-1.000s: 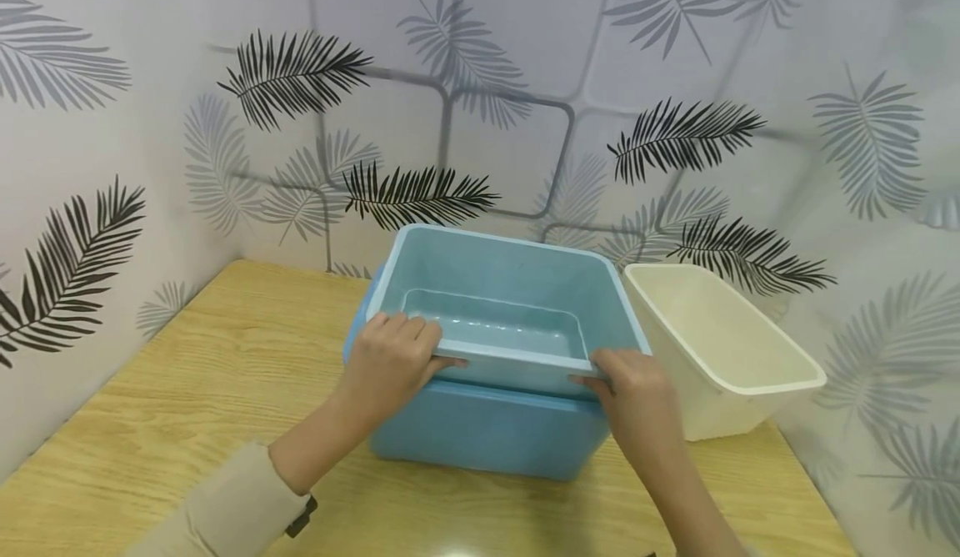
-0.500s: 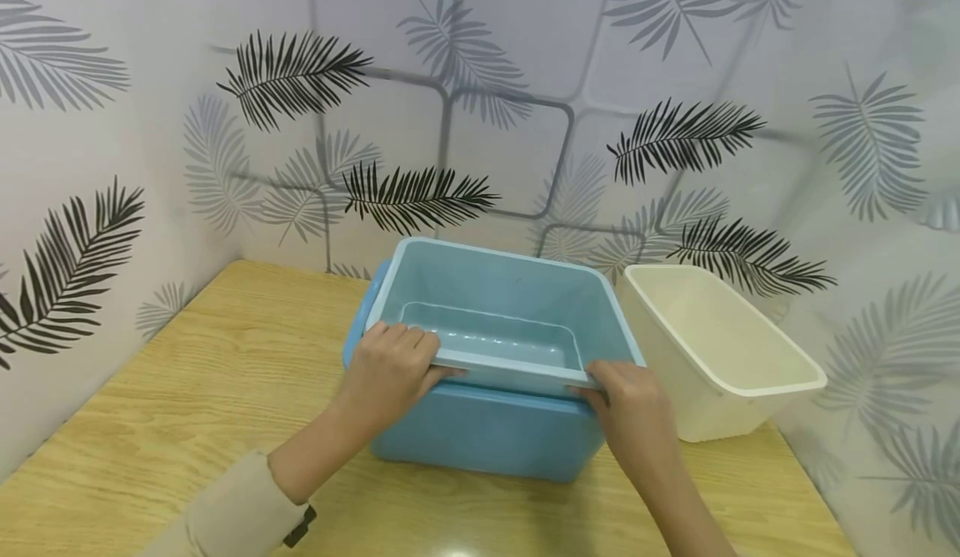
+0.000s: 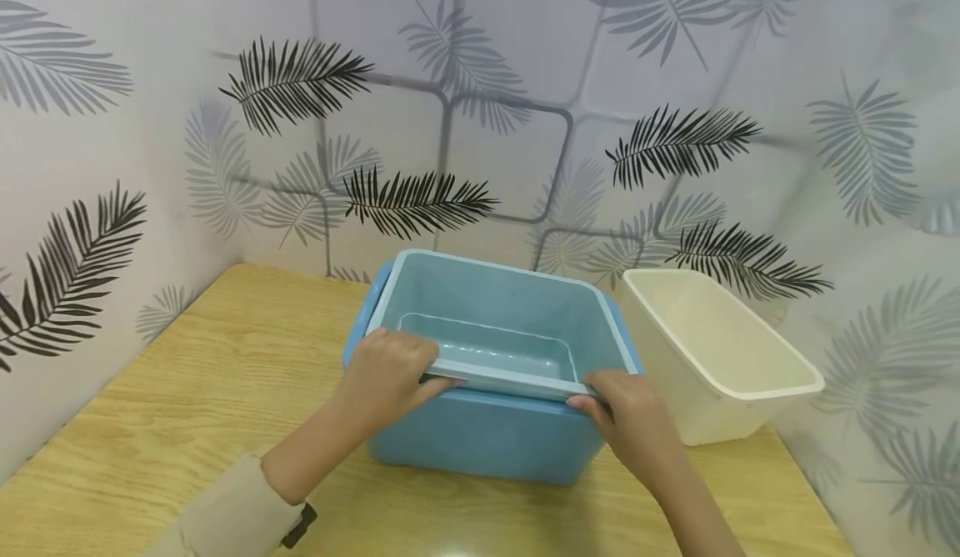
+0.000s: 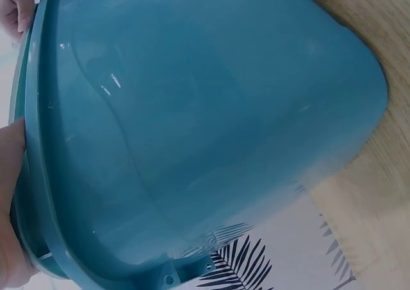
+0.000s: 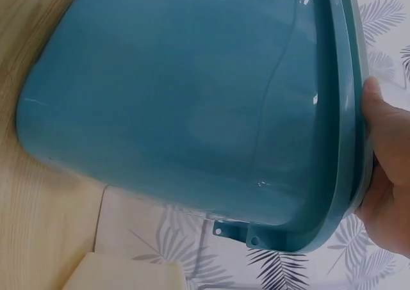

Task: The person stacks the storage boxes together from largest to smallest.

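A light blue bin [image 3: 487, 294] sits nested inside a darker blue bin [image 3: 480, 436], its rim a little above the outer rim. My left hand [image 3: 393, 373] grips the left part of the light blue front rim, fingers over the top and thumb below. Farther right along that rim, my right hand [image 3: 626, 407] holds on the same way. Both wrist views show the smooth front wall of the outer bin, with a narrow gap between the two rims. The lower part of the light blue bin is hidden inside the darker one.
An empty cream bin [image 3: 697, 407] stands close on the right, near the wall. Under the bins is a wood-grain table [image 3: 247, 340]. Leaf-patterned walls [image 3: 510, 165] rise behind and at both sides.
The light blue bin has sunk lower into the darker blue bin, and both hands have moved down with its rim. More of the outer bin's right rim shows. The cream bin stays put.
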The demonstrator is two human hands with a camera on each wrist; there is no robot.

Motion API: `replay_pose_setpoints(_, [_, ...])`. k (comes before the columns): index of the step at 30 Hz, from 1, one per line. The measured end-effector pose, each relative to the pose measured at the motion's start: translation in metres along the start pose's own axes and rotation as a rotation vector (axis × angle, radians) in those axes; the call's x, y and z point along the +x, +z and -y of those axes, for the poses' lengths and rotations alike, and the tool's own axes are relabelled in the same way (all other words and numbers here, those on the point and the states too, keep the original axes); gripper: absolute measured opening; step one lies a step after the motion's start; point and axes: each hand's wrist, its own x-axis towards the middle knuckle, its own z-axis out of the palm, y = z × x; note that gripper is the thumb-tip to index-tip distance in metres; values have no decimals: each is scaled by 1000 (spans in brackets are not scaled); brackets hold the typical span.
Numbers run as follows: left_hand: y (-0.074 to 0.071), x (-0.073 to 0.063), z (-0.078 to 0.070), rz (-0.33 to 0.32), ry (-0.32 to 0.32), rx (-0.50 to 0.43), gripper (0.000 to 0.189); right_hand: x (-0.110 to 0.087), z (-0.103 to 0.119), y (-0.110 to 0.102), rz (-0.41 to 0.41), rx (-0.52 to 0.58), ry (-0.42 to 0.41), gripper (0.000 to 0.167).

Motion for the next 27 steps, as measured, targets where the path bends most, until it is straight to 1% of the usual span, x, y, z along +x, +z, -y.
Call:
replay_pose_setpoints(2, [0,-1,0,33,-7,-22,58,-3,-1,1,2,20,-3,41])
replay_pose_setpoints(6, [-1,-3,-2,76,-43,-103,64,-7,-2,3,0,31,-7,33])
replay_pose_setpoints(10, [-2,-5,-5,101,-82,-157,65,-11,-3,5,-12,50,-19,39])
replay_pose_setpoints(11, [-2,-5,-5,108,-88,-158,65,-11,-4,5,-12,57,-21,41])
replay_pose_setpoints(13, [-2,-5,-6,122,-97,-157,65,-12,-4,6,-4,70,-21,38])
replay_pose_setpoints(17, [-1,-6,-6,130,-100,-147,65,-14,-4,5,29,89,10,19])
replay_pose_setpoints(19, [0,-7,-6,125,-100,-144,65,-14,-4,4,42,93,32,14])
replay_pose_setpoints(23, [1,-8,-6,112,-101,-140,65,-14,-3,4,56,96,61,12])
replay_pose_setpoints(27, [2,-8,-5,113,-105,-135,65,-13,-3,5,58,99,69,11])
